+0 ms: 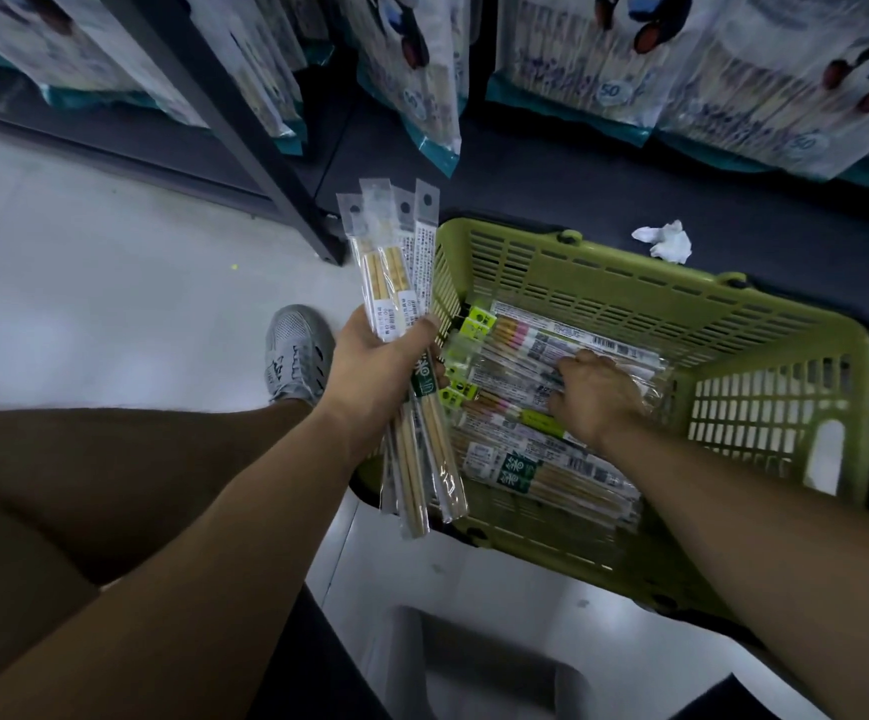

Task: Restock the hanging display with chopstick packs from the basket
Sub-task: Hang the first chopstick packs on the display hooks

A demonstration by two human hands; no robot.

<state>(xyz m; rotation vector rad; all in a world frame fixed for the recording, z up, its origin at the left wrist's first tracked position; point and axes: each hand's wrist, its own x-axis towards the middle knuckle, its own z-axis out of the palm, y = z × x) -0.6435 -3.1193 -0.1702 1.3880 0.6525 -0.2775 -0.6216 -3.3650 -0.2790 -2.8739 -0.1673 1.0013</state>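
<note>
left hand grips chopstick packs | right hand in basket, grasp unclear | hanging bags read "50"

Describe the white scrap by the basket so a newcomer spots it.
Start at the green basket on the floor. Just beyond its far rim, on the dark shelf base, lies a crumpled white scrap. It alone is crumpled and unprinted.

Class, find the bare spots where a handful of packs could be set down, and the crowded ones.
Free: pale floor between shoe and shelf post; dark shelf base behind basket, left of tissue. Crowded: basket middle, loose packs under the right hand.
</note>
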